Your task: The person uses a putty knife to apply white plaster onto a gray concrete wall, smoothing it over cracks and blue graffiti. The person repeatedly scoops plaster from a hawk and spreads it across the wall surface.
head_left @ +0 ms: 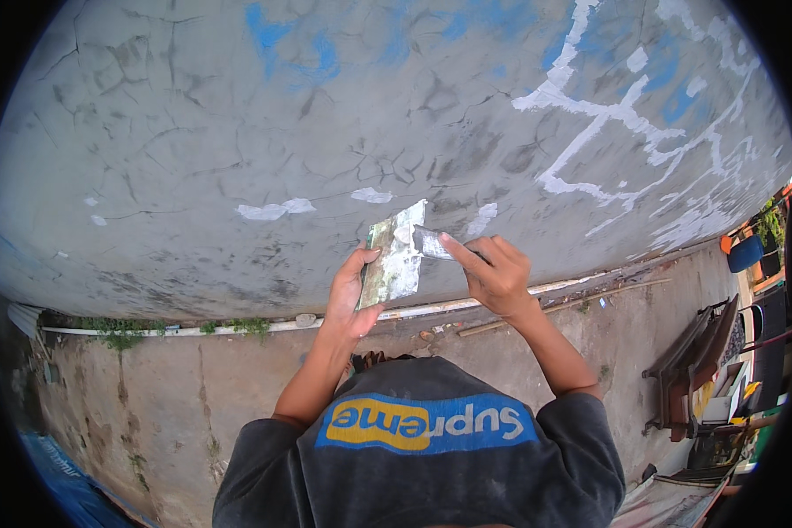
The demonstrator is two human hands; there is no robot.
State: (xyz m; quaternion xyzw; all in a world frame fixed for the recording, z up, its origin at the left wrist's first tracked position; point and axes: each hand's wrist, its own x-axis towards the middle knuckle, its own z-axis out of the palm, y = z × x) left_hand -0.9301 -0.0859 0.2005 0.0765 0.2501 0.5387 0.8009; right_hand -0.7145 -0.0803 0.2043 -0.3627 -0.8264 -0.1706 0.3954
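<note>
My left hand (pixel 348 295) grips a flat rectangular board (pixel 381 275) by its left edge, thumb on top. White filler paste (pixel 403 236) is smeared over the board's right part and top corner. In my right hand (pixel 495 275) is a putty knife (pixel 433 244), its index finger stretched along the tool. The blade's edge meets the paste at the board's right side; the handle is hidden in the fingers. Ahead stands a grey cracked wall (pixel 238 132), with white filler patches (pixel 275 209) near the board and long white filler lines (pixel 607 110) at the upper right.
A white pipe (pixel 277 326) runs along the wall's foot, with weeds (pixel 119 334) and a stone (pixel 305 320) beside it. A thin wooden stick (pixel 563 306) lies on the concrete ground (pixel 264 370). Brown wooden furniture (pixel 691 370) and a blue container (pixel 745 253) stand at the right.
</note>
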